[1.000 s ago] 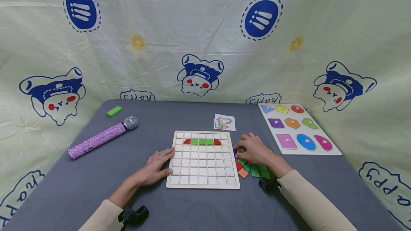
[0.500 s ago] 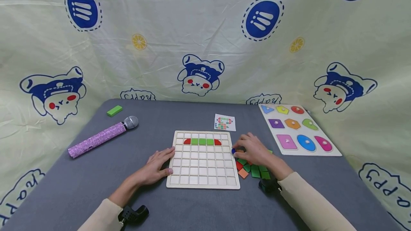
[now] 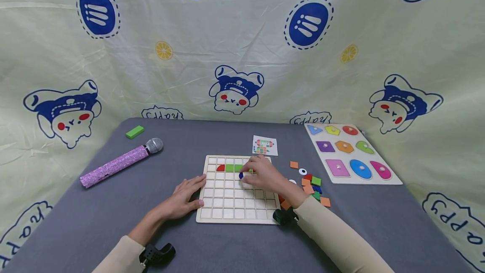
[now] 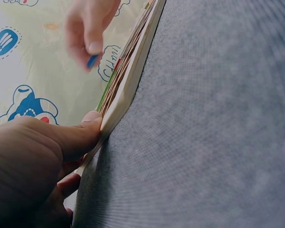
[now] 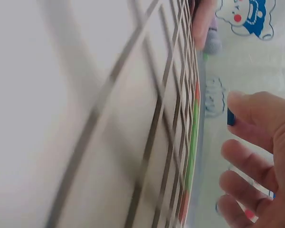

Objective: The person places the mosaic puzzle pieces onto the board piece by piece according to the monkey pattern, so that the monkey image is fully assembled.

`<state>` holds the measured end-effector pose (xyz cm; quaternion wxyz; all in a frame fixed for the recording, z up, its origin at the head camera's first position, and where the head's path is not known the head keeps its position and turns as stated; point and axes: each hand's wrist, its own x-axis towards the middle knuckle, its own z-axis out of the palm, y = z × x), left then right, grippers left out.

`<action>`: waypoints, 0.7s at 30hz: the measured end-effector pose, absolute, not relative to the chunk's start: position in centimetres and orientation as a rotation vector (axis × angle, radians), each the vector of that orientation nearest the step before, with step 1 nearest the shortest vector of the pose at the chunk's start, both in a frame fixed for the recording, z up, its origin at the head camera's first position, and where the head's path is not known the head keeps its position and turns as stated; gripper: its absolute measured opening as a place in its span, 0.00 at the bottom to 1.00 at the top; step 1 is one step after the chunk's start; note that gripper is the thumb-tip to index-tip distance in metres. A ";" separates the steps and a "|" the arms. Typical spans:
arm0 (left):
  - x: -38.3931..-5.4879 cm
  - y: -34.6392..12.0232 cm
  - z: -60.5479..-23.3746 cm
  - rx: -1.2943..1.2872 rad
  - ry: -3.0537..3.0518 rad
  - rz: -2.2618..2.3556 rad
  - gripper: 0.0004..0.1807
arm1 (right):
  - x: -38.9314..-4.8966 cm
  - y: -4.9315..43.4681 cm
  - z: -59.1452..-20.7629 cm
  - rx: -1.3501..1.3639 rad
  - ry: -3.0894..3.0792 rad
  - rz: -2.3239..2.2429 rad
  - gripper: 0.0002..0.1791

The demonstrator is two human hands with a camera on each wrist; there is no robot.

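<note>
A wooden grid board (image 3: 229,202) lies in the middle of the table. In its upper part sit a red rounded piece (image 3: 220,168) and green squares (image 3: 229,168); my right hand covers part of that row. Over the board, my right hand (image 3: 265,176) pinches a small blue tile (image 5: 230,117) between thumb and index finger, the other fingers loosely bent. The tile appears held above the surface in the right wrist view. My left hand (image 3: 181,199) rests against the board's left edge, fingers extended and thumb (image 4: 88,128) touching the rim.
Loose orange, red, green and blue tiles (image 3: 307,188) and white round pieces (image 3: 302,172) lie right of the board. A picture card (image 3: 265,145) lies behind it. Farther right is a shape puzzle (image 3: 345,155). At left are a purple microphone (image 3: 117,165) and a green block (image 3: 134,132).
My right hand has moved left from the loose tiles to over the board, carrying the blue tile. More of the tile pile shows. My left hand has stayed at the board's edge.
</note>
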<state>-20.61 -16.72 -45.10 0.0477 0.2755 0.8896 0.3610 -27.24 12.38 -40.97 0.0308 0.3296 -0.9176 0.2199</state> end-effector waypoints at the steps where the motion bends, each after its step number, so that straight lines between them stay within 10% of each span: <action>1: -20.6 -16.7 -45.1 0.838 2.711 1.102 0.34 | -27.4 11.6 -41.0 1.022 -2.828 0.676 0.09; 21: -20.6 -16.8 -45.2 0.841 2.710 1.096 0.33 | -28.9 3.1 -41.8 0.923 -2.953 0.405 0.11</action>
